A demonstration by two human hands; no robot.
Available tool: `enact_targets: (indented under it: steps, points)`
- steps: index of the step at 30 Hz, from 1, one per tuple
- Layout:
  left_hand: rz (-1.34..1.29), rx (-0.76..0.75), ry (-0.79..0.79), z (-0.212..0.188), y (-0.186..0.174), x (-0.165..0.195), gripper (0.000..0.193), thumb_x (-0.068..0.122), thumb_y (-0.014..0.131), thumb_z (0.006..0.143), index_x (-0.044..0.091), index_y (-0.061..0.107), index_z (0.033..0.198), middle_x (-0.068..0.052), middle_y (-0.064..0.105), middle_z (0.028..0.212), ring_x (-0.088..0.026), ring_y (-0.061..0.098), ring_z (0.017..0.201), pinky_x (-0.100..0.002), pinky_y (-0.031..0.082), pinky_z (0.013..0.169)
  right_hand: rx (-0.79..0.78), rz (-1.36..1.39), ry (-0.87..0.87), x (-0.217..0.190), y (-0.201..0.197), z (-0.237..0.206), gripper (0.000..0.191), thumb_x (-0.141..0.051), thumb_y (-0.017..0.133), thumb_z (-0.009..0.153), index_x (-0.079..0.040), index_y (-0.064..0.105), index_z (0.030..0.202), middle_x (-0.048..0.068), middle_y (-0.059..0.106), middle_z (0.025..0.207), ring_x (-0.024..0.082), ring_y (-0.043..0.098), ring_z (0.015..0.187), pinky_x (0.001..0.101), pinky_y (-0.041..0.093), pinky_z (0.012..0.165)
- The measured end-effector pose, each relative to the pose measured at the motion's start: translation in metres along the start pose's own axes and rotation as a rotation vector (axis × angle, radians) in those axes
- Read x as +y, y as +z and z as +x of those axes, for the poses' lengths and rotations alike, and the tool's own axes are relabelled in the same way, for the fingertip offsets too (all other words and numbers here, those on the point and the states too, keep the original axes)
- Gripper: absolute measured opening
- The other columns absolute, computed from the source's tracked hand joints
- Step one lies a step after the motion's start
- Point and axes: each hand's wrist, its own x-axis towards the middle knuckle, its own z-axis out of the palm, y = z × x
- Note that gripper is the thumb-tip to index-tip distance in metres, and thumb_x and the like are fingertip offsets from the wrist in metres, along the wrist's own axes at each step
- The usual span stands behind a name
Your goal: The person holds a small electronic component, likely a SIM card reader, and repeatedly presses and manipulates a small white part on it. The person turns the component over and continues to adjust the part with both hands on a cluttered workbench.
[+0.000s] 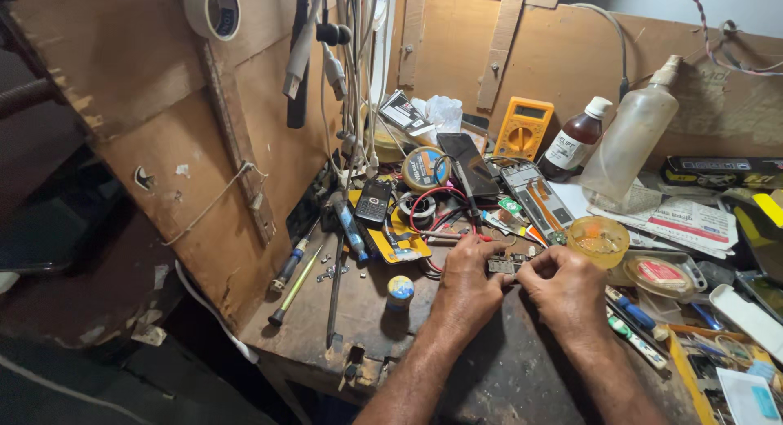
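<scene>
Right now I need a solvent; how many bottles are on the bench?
2: a brown bottle beside the yellow meter, a clear bottle right of it. Clutter may hide others.

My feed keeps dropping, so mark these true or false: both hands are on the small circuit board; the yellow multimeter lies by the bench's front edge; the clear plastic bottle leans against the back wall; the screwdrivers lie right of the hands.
1. Both the left hand and the right hand pinch the small circuit board: true.
2. The yellow multimeter lies by the front edge: false, it stands at the back wall.
3. The clear plastic bottle leans against the back wall: true.
4. The screwdrivers lie right of the hands: false, they lie left.
</scene>
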Motion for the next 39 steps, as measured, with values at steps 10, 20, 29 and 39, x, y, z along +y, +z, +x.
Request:
enact_targets:
  steps: [10, 20, 29, 39]
  points:
    - [0.001, 0.007, -0.014, 0.001, 0.000, 0.001, 0.043, 0.009, 0.083, 0.071, -0.001, 0.074, 0.112, -0.020, 0.068, 0.106, -0.035, 0.067, 0.104, -0.042, 0.055, 0.090, 0.034, -0.071, 0.001, -0.004, 0.004, -0.004, 0.017, -0.016, 0.082, 0.076, -0.001, 0.076, 0.079, 0.014, 0.075, 0.071, 0.022, 0.075, 0.063, 0.0358, 0.059, 0.064]
    - [-0.004, -0.011, -0.049, 0.002, -0.002, 0.005, 0.043, 0.009, 0.082, 0.072, -0.001, 0.075, 0.113, -0.020, 0.068, 0.105, -0.035, 0.069, 0.101, -0.041, 0.056, 0.087, 0.079, -0.096, -0.019, -0.011, 0.003, -0.007, 0.016, -0.014, 0.080, 0.079, 0.001, 0.074, 0.080, 0.016, 0.074, 0.072, 0.026, 0.074, 0.065, 0.0381, 0.059, 0.064]
    - [-0.017, 0.077, 0.032, 0.002, 0.000, 0.001, 0.040, 0.008, 0.082, 0.072, -0.002, 0.075, 0.111, -0.020, 0.071, 0.106, -0.035, 0.071, 0.103, -0.040, 0.056, 0.093, 0.163, -0.130, -0.075, -0.001, 0.001, -0.010, 0.015, -0.014, 0.081, 0.078, 0.000, 0.075, 0.078, 0.015, 0.074, 0.074, 0.025, 0.073, 0.066, 0.0388, 0.058, 0.066]
    - [0.004, 0.082, 0.034, 0.002, 0.004, -0.004, 0.035, 0.008, 0.081, 0.072, 0.001, 0.069, 0.104, -0.018, 0.070, 0.104, -0.036, 0.068, 0.104, -0.043, 0.054, 0.092, 0.138, 0.331, 0.315, -0.005, -0.005, -0.023, 0.015, -0.013, 0.076, 0.089, 0.001, 0.072, 0.087, 0.008, 0.072, 0.066, 0.011, 0.067, 0.051, 0.0269, 0.053, 0.041]
